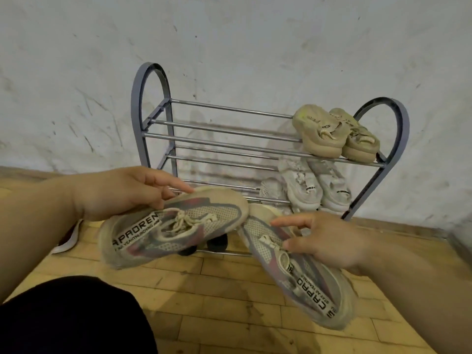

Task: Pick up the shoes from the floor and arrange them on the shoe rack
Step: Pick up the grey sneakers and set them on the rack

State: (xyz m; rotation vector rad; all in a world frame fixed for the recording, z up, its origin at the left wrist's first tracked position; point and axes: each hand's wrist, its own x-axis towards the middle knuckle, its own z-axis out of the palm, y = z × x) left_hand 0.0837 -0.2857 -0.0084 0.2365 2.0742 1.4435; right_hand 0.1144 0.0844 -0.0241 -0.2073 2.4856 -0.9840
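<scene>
Wall [76, 72]: behind shoe rack [135, 98].
Shelved: beige pair [319, 131], white pair [301, 185].
Hands: our left hand [115, 192] grips a sneaker [178, 226], right hand [329, 244] its mate [306, 284], unshelved.

Wall [229, 34]: whitewashed, pale grey-white, rough; dark scratches and smudges scattered across, thickest at left. Floor [229, 290]: narrow yellow-brown planks in staggered rows, dark seams, grimy patches near middle. Brown strip [398, 227] along foot of wall, where floor meets it. Shoe rack [217, 135]: grey-blue arched side frames, silver bars across in tiers, standing against wall. Light dim, warm, soft. Faint shadows of bars on wall behind rack.
</scene>
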